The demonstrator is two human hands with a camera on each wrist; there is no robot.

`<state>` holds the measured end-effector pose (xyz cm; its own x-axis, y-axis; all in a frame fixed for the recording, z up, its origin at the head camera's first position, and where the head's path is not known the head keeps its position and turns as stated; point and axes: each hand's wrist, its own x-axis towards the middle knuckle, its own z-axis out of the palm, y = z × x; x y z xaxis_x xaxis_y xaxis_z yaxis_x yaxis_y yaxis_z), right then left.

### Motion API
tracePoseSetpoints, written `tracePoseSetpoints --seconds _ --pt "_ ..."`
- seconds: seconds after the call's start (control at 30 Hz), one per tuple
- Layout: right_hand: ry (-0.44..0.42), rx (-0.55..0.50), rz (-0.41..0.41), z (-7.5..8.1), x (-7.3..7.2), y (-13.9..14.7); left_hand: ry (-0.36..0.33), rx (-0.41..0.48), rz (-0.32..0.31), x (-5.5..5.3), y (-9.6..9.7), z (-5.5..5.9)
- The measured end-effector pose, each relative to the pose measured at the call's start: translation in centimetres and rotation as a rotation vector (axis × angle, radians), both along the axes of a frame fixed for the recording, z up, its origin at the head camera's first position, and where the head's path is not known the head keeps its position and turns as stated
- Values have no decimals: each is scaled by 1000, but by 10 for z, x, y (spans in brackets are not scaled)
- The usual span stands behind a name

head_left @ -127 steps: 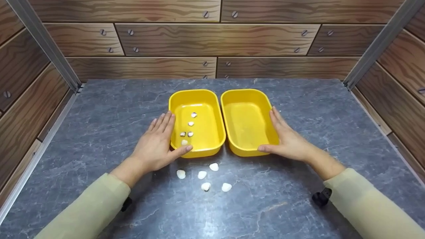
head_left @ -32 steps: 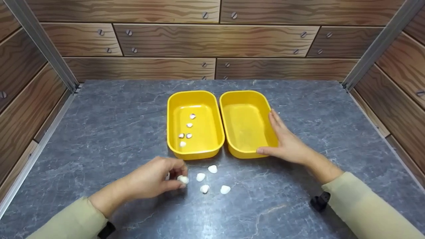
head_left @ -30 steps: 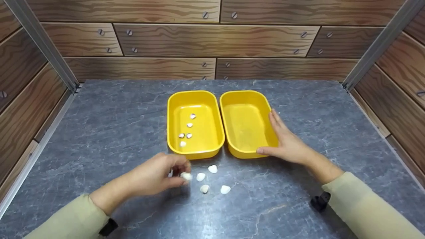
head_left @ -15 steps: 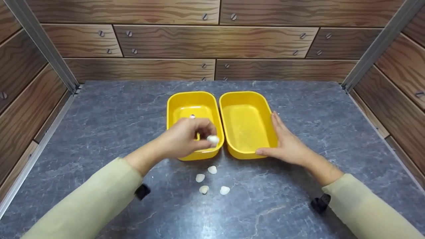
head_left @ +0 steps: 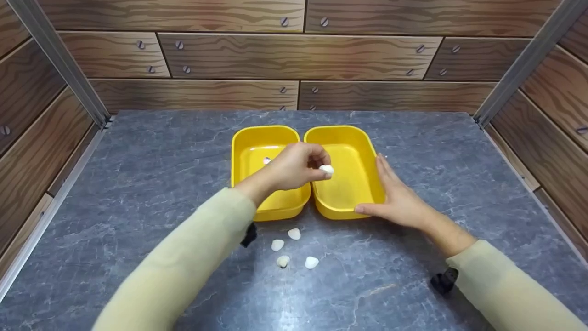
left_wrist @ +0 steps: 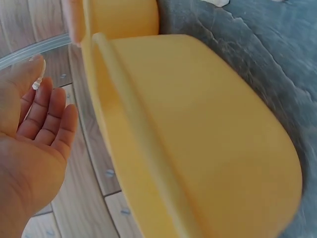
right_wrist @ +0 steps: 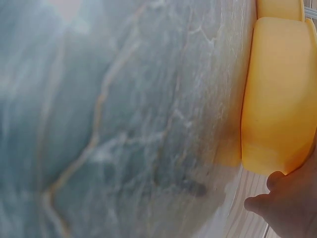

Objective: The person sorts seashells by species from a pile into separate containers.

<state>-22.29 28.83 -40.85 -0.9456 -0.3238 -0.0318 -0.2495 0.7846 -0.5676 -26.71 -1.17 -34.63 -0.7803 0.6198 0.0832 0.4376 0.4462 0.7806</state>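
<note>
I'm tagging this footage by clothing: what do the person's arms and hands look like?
The plain, pale yellow-green fabric left sleeve and matching right sleeve end near the wrists. The left hand and right hand are bare, with no gloves or rings showing. Small black objects show at both cuffs.

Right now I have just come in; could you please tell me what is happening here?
A person's left hand pinches a white shell over the right tub. The right hand rests against that tub's outer side, thumb at the near rim. Four loose shells lie on the table in front. One shell shows in the left tub, which the left arm partly hides.
</note>
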Motion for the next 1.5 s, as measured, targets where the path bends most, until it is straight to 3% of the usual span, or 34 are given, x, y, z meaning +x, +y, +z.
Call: tracePoseSetpoints --seconds 0.2,0.43,0.63,0.77,0.93,1.17,1.33,1.5 --pt "-4 3 -4 0 -1 0 0 -77 7 -8 18 -10" --pt "1 1 -2 -2 -1 0 14 -136 13 -9 28 -19" --pt "-6 -2 0 -2 0 -1 50 -130 17 -9 28 -23" --pt "-17 -1 -2 -1 0 -1 56 -95 27 -2 18 -17" --pt "-23 2 -6 0 0 0 99 -14 1 15 -2 -8" --pt "-24 8 -3 0 -1 0 166 93 -75 57 -32 -2" --pt "-20 16 -6 1 -1 2 148 101 -138 87 -49 -11" --pt "-18 8 -4 0 0 0 140 80 -156 104 -71 -28"
